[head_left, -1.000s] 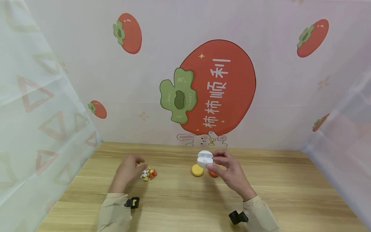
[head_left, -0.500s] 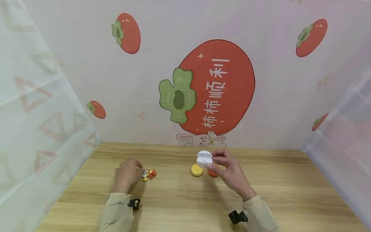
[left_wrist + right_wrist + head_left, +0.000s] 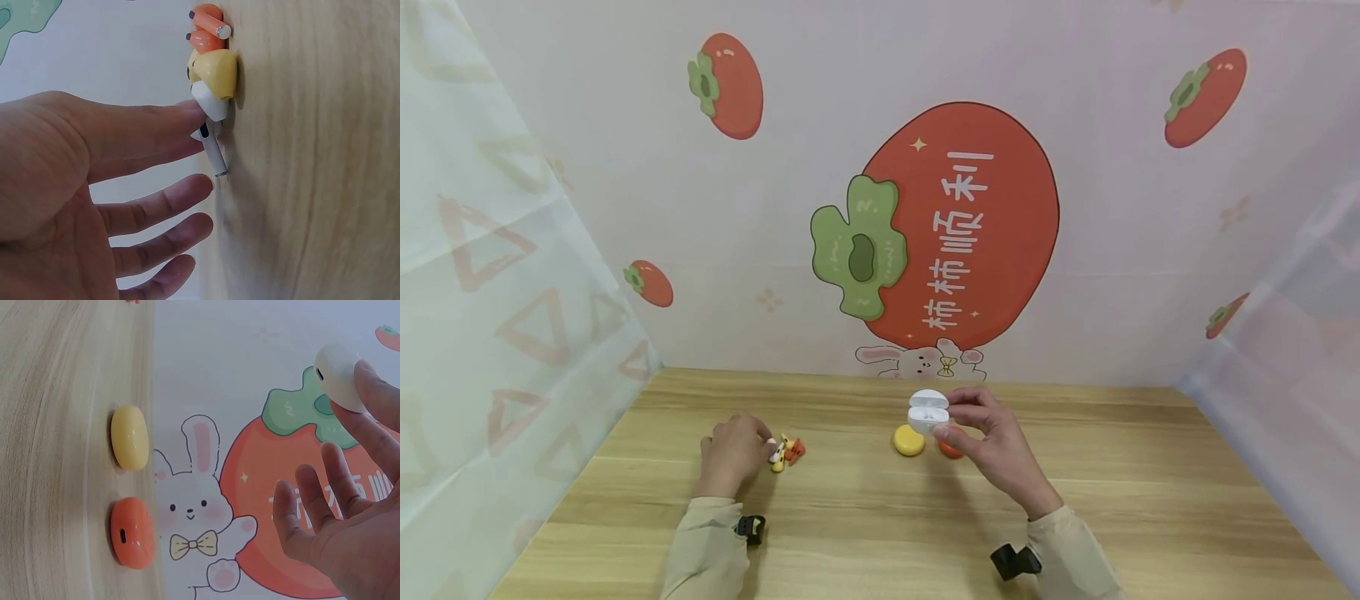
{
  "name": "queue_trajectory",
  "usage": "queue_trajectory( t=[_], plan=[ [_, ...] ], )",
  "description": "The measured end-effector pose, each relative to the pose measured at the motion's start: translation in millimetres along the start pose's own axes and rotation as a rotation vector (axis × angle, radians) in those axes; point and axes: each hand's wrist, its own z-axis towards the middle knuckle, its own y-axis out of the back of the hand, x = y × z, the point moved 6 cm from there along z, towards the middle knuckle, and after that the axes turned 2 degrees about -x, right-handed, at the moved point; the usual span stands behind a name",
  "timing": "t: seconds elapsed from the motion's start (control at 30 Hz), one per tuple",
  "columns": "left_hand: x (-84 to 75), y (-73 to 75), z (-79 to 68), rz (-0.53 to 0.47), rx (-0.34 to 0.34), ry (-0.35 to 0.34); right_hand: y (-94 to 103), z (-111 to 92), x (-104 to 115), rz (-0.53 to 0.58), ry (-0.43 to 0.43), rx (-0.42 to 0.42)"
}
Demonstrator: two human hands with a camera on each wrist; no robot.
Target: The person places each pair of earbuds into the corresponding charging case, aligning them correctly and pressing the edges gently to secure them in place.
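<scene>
My right hand [image 3: 996, 437] pinches a white earbud case [image 3: 928, 421] between thumb and fingers above the table. Its lid is up in the head view; the right wrist view shows its rounded outside. At the left, my left hand [image 3: 735, 452] is low at a small pile of earbuds. In the left wrist view, the thumb and index finger pinch at a white earbud [image 3: 214, 151], whose stem points down past the fingertips; the other fingers are spread. Another white earbud [image 3: 211, 101], yellow earbuds [image 3: 217, 72] and orange earbuds [image 3: 209, 28] lie bunched beside it.
A yellow case [image 3: 909, 440] and an orange-red case [image 3: 951, 447] rest closed on the wooden table [image 3: 865, 533], below and behind the right hand. Behind the table stands a backdrop [image 3: 1097, 317] printed with persimmons and a rabbit.
My left hand has come down and right onto the pile, its fingers closing in on the white earbuds, which have shifted slightly. My right hand keeps the white case in nearly the same place.
</scene>
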Motion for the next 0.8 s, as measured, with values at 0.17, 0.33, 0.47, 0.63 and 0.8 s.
queue_trajectory(
  t=[0.17,0.33,0.47,0.63,0.8],
  plan=[
    [0.8,-0.7,0.4,0.004,0.002,0.012,-0.6,0.1,0.7,0.004,0.001,0.002],
    [1.2,1.1,1.2,-0.007,-0.003,0.020,-0.9,0.1,1.5,-0.001,-0.018,0.000],
    [1.2,4.7,1.5,-0.027,-0.014,0.031,-1.3,-0.1,2.6,-0.001,-0.023,0.000],
    [-0.1,10.4,0.7,-0.072,-0.039,0.029,-1.7,-0.1,2.5,0.005,-0.022,0.003],
    [-5.0,18.1,-1.7,-0.094,-0.093,-0.001,-1.5,-0.1,0.7,0.000,-0.027,0.003]
  ],
)
